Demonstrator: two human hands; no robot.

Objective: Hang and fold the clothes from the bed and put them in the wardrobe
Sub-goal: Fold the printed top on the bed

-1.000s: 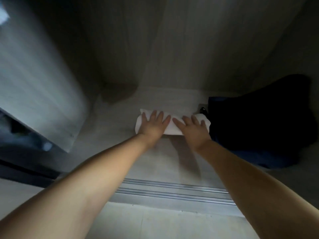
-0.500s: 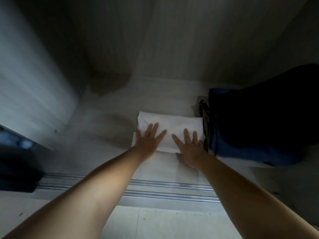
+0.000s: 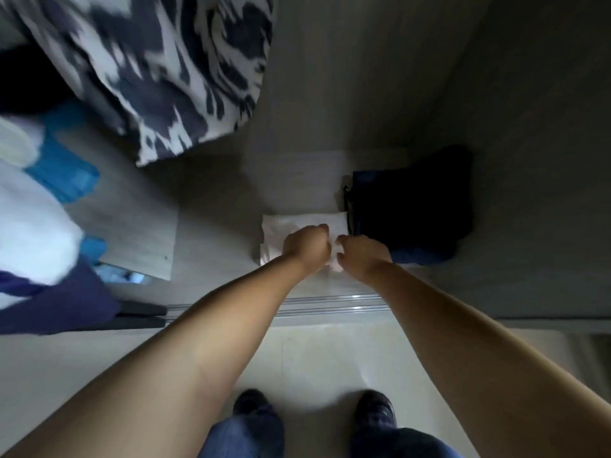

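A folded white cloth (image 3: 291, 226) lies on the wardrobe floor (image 3: 297, 180), beside a dark blue and black folded pile (image 3: 413, 206) on its right. My left hand (image 3: 307, 246) and my right hand (image 3: 362, 256) hover close together over the cloth's near half. Both have their fingers curled under, knuckles up. No cloth shows inside either grip, and the fingertips are hidden behind the backs of the hands.
A blue-and-white patterned garment (image 3: 172, 71) hangs at the upper left inside the wardrobe. White, bright blue and navy clothes (image 3: 39, 226) fill the left side. The metal door track (image 3: 330, 305) runs along the wardrobe's front edge. My shoes (image 3: 375, 408) stand on the pale floor.
The view has risen and pulled back, so my feet and the hanging garment show. Both hands went from lying flat on the white cloth to curled, and moved closer together.
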